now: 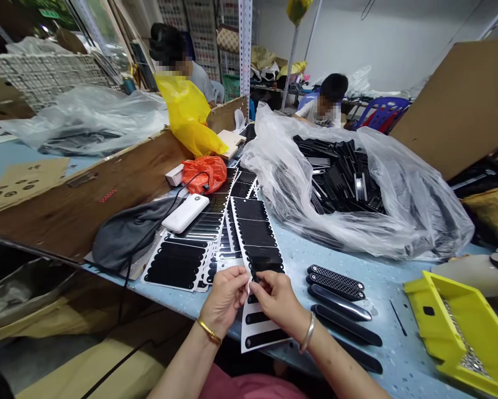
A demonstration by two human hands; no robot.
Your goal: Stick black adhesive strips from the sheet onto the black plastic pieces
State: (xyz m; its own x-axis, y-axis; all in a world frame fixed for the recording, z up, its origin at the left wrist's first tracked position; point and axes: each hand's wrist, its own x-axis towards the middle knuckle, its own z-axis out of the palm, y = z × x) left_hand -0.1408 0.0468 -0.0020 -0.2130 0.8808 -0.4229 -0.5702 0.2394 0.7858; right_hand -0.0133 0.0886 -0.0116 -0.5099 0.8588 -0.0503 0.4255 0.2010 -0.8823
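Note:
A long white sheet of black strip stickers (257,227) lies lengthwise before me, its near end reaching past the table edge. My left hand (227,293) pinches the left edge of this sheet, fingers curled. My right hand (280,302) is closed with thumb and forefinger together at the same edge, touching the left hand's fingertips; whether a strip is lifted there is hard to see. Just right of my right hand, several black handle-shaped pieces (342,307) lie in a row. Two of them have a crosshatched face (335,281), the others look smooth and glossy.
More sticker sheets (176,263) lie at left under a white power bank (186,213). A clear plastic bag (419,221) full of black pieces (340,172) stands behind. At right sits a yellow bin (460,332) of small metal parts. Two people sit beyond a wooden board (86,194).

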